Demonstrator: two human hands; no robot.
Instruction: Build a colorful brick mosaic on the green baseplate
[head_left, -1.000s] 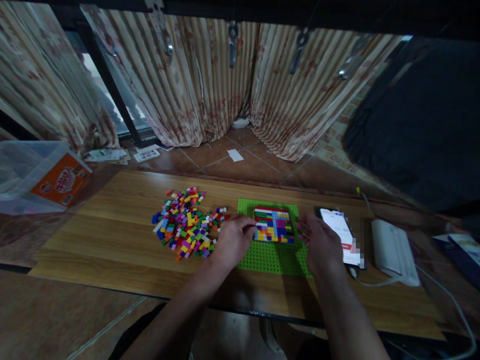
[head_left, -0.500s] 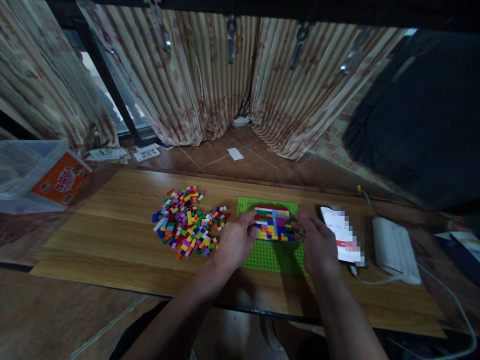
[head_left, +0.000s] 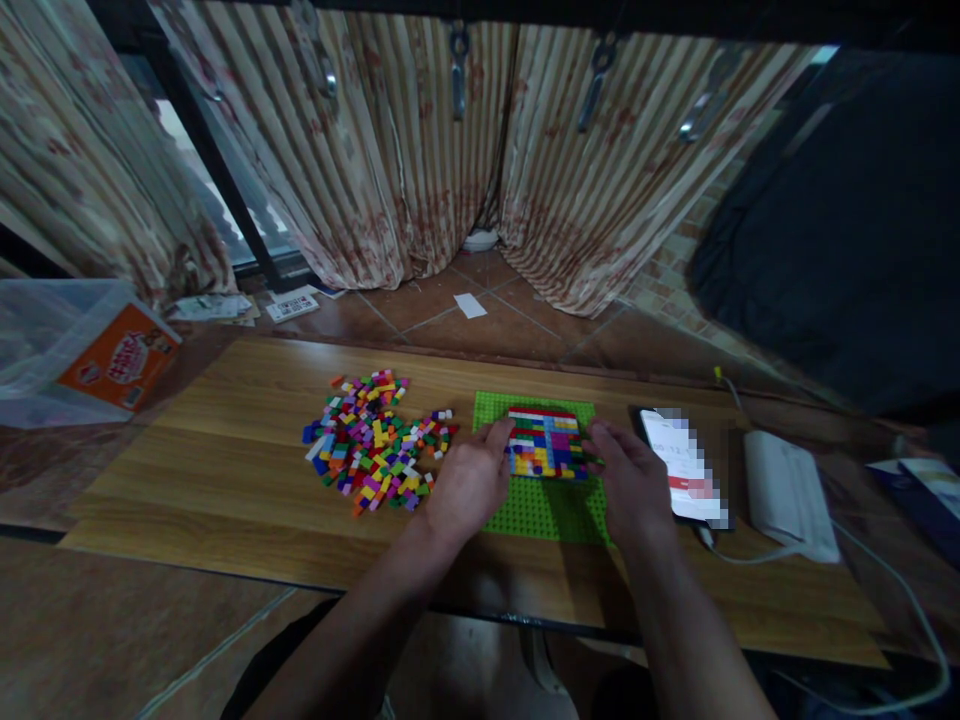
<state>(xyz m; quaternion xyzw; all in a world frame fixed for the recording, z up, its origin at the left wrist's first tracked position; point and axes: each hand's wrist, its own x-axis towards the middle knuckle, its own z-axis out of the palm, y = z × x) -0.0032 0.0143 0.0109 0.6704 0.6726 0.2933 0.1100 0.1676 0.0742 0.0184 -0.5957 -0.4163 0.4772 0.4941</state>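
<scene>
Well, in the head view both hands are at the bright block (head_left: pixel 547 440), which is over the far part of the green plate (head_left: pixel 555 515). I cannot tell if it sits flat on the plate or is tipped up a bit. The left hand (head_left: pixel 471 480) has its fingers bent in at the block's left edge. The right hand (head_left: pixel 636 485) does the same at the right edge. The tips look like they touch, but I cannot tell if either hand is clamped tight or just resting there.

To do this well, I think both hands should push softly and the same amount. Fingers are best low on the sides, so the small rows don't pop off. If one side gets pushed harder, the block could twist or crack apart.

A see-through bin (head_left: pixel 30 355) with an orange label (head_left: pixel 124 357) is far off to the left, past the table (head_left: pixel 210 460). What is in it is too dim to tell. The loose bricks (head_left: pixel 379 440) are in no bin at all; they lie in a messy heap on the table, just left of the plate.
</scene>
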